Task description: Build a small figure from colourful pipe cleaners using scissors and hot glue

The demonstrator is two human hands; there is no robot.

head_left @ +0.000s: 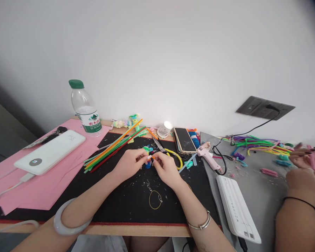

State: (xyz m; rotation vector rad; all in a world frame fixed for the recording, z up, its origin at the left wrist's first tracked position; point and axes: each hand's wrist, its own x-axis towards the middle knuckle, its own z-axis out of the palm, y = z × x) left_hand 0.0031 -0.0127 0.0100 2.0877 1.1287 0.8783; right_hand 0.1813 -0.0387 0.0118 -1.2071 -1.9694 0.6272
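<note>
The left hand [132,162] and right hand [167,169] pinch a small craft piece [148,164] between their fingertips, over the bench [139,230], midway between its front and back edges. A light, steady pinch would suit it, with knuckles kept off the scissors [158,144] behind.

The hands [168,170] partly hide the small colourful piece [147,165], and the bottom edge crops a co-worker's arm [295,222].
</note>
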